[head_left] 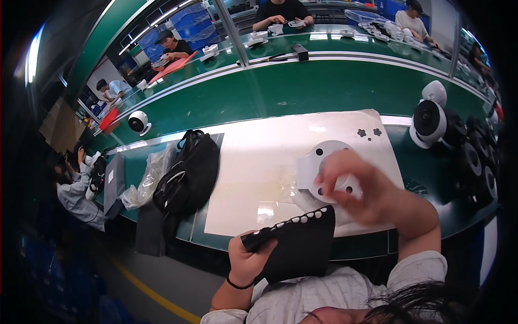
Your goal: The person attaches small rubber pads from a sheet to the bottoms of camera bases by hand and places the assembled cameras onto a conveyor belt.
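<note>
In my left hand, near the table's front edge, is a black sheet with a row of white round spots along its upper edge. My fingers are closed round its left end. On the white mat lies a white round base with several black round spots on its face. Over this base hovers my right hand, its fingers curled and smeared by motion. Whether it touches the base or pinches anything cannot be made out. The hand hides much of the base's right side.
A white mat covers the middle of the green bench. To its left lie a black bag and clear plastic. White round-headed cameras and several black rings stand at right. Other people work across the bench.
</note>
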`<control>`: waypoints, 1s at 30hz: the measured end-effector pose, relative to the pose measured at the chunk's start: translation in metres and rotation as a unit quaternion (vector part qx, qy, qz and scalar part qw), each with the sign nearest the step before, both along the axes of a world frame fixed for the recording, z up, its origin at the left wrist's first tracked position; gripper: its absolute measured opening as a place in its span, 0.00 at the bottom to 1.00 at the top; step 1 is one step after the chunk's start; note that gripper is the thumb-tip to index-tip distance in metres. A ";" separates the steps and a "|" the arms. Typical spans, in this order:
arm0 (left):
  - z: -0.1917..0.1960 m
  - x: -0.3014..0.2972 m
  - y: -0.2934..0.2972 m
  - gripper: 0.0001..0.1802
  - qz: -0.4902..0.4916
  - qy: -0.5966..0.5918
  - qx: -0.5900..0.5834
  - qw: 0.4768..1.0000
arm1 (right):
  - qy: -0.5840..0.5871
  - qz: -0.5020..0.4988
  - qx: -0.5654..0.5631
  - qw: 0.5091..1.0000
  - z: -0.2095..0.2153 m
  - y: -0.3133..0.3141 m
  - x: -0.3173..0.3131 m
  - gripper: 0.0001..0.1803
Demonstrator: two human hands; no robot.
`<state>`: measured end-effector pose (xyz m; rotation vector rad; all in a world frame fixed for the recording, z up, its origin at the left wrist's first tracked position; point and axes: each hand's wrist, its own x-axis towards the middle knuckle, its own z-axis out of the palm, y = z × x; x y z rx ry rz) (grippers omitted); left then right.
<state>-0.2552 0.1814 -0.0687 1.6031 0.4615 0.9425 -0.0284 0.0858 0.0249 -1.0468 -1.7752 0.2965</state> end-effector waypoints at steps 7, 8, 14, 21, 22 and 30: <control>-0.005 0.001 0.001 0.06 -0.006 -0.021 -0.031 0.999 | 0.169 -0.191 -0.121 0.959 -0.002 0.024 0.068 0.17; -0.006 0.001 0.001 0.06 -0.014 -0.023 -0.033 0.999 | 0.169 -0.194 -0.121 0.959 -0.004 0.026 0.076 0.17; -0.013 0.002 0.004 0.07 -0.004 -0.027 -0.043 0.999 | 0.230 -0.155 -0.246 0.929 -0.008 0.030 0.088 0.07; -0.022 0.010 0.017 0.09 -0.021 -0.042 -0.051 0.998 | 0.192 -0.190 -0.185 0.945 -0.004 0.025 0.090 0.14; -0.021 0.006 0.019 0.09 -0.009 -0.041 -0.048 0.998 | 0.181 -0.199 -0.187 0.945 0.000 0.028 0.085 0.16; -0.030 0.004 0.029 0.11 -0.068 0.020 -0.081 0.994 | 0.219 -0.181 -0.147 0.948 -0.008 0.022 0.063 0.50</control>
